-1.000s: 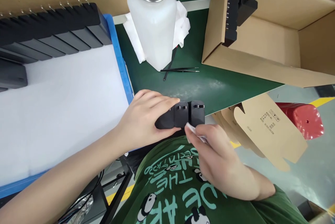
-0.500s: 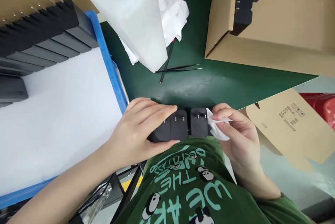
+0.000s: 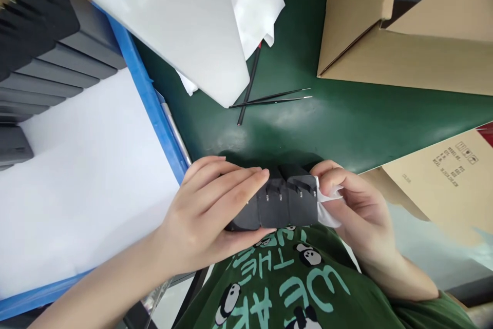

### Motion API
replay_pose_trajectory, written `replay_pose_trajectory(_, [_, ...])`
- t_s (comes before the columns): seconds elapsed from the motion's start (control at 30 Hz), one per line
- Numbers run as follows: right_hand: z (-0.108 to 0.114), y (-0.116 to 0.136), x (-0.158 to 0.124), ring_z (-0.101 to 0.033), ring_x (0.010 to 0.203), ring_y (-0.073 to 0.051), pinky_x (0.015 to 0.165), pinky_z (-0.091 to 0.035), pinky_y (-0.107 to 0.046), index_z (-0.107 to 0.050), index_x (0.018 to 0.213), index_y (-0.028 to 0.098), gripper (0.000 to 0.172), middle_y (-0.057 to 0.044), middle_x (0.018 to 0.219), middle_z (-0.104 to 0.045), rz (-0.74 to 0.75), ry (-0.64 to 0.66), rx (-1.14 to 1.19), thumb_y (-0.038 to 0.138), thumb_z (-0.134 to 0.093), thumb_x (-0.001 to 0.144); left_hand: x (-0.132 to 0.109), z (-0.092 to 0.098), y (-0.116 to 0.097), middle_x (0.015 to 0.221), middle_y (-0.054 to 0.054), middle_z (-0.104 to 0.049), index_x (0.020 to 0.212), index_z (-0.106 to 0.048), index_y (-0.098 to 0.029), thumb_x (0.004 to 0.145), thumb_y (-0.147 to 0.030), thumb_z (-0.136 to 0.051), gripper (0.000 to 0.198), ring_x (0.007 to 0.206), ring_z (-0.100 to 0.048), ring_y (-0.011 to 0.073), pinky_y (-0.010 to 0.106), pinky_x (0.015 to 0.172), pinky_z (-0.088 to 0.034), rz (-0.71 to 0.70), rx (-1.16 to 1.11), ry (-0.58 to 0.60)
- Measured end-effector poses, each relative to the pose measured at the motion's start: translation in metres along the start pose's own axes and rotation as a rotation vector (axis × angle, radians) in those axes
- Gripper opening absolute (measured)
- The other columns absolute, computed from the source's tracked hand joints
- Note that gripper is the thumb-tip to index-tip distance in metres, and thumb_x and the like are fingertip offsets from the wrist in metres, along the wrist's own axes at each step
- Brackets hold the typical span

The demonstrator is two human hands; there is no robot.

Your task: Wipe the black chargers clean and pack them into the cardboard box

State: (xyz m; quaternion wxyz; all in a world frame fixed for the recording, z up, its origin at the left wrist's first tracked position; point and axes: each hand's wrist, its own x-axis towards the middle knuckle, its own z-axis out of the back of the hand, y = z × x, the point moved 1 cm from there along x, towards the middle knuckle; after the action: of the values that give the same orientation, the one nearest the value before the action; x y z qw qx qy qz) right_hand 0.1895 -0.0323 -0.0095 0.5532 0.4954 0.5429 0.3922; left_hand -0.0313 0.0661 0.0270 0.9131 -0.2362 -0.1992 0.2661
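Note:
My left hand (image 3: 208, 206) is wrapped around a row of black power adapters (image 3: 273, 198), their metal prongs facing up toward me. Part of the row is hidden behind my fingers. The rightmost adapter (image 3: 302, 198) sits tight against its neighbour. At that right end, my right hand (image 3: 356, 211) pinches a crumpled white wipe (image 3: 328, 206) between thumb and fingers, and the wipe touches the adapter's side. Both hands are just above the table's near edge, in front of a green shirt.
On the left, a blue-edged tray (image 3: 144, 95) lined with white holds more black adapters (image 3: 84, 54). Beyond my hands are a translucent white bottle (image 3: 185, 16), crumpled white cloth (image 3: 258, 0), black tweezers (image 3: 273, 100) and a thin black stick (image 3: 250, 82). Cardboard boxes (image 3: 404, 62) stand right.
The gap between the rightmost adapter and the others has closed. Both hands, with the adapters and wipe, appear slightly lower in view, and the camera view has shifted.

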Motion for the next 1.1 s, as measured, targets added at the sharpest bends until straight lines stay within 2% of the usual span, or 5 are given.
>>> replay_pose_trajectory(0.33, [0.003, 0.001, 0.004, -0.054, 0.072, -0.012, 0.055, -0.041, -0.023, -0.062, 0.09, 0.022, 0.013, -0.003, 0.089, -0.055, 0.038, 0.049, -0.038, 0.012, -0.054, 0.093, -0.002, 0.004, -0.001, 0.112, 0.015, -0.073, 0.129, -0.057, -0.013, 0.076, -0.037, -0.082, 0.064, 0.099, -0.069, 0.0302, 0.049, 0.091, -0.052, 0.024, 0.006, 0.056])
replay_pose_trajectory(0.57, [0.003, -0.001, 0.004, -0.054, 0.07, -0.013, 0.054, -0.043, -0.024, -0.064, 0.087, 0.021, 0.008, -0.004, 0.089, -0.057, 0.003, -0.007, 0.011, 0.02, -0.058, 0.093, 0.006, 0.006, -0.008, 0.112, 0.01, -0.075, 0.122, -0.059, -0.023, 0.079, -0.035, -0.078, 0.048, 0.107, -0.065, 0.0322, 0.052, 0.091, -0.05, 0.099, 0.01, 0.022])
replay_pose_trajectory(0.77, [0.007, -0.014, 0.008, -0.053, 0.069, -0.011, 0.053, -0.042, -0.021, -0.066, 0.087, 0.022, 0.005, -0.003, 0.09, -0.057, 0.038, 0.054, 0.148, 0.023, -0.062, 0.091, 0.0, 0.018, -0.012, 0.117, 0.009, -0.073, 0.126, -0.06, -0.025, 0.074, -0.035, -0.082, 0.057, 0.115, -0.066, 0.0304, 0.05, 0.1, -0.052, 0.104, -0.177, -0.265])
replay_pose_trajectory(0.93, [0.008, -0.018, 0.01, -0.053, 0.067, -0.01, 0.053, -0.042, -0.019, -0.067, 0.086, 0.022, 0.002, -0.002, 0.091, -0.057, 0.054, 0.055, 0.208, 0.023, -0.065, 0.087, -0.01, 0.03, -0.013, 0.112, 0.009, -0.074, 0.129, -0.061, -0.024, 0.074, -0.045, -0.08, 0.063, 0.1, -0.072, 0.025, 0.038, 0.087, -0.061, -0.024, -0.169, -0.514])
replay_pose_trajectory(1.1, [0.008, -0.021, 0.012, -0.055, 0.067, -0.011, 0.053, -0.046, -0.021, -0.069, 0.084, 0.021, 0.005, -0.004, 0.09, -0.057, 0.081, 0.052, 0.206, 0.025, -0.069, 0.083, -0.017, 0.034, -0.011, 0.102, 0.008, -0.074, 0.129, -0.058, -0.025, 0.075, -0.049, -0.074, 0.061, 0.092, -0.072, 0.0231, 0.037, 0.079, -0.063, -0.143, -0.108, -0.678])
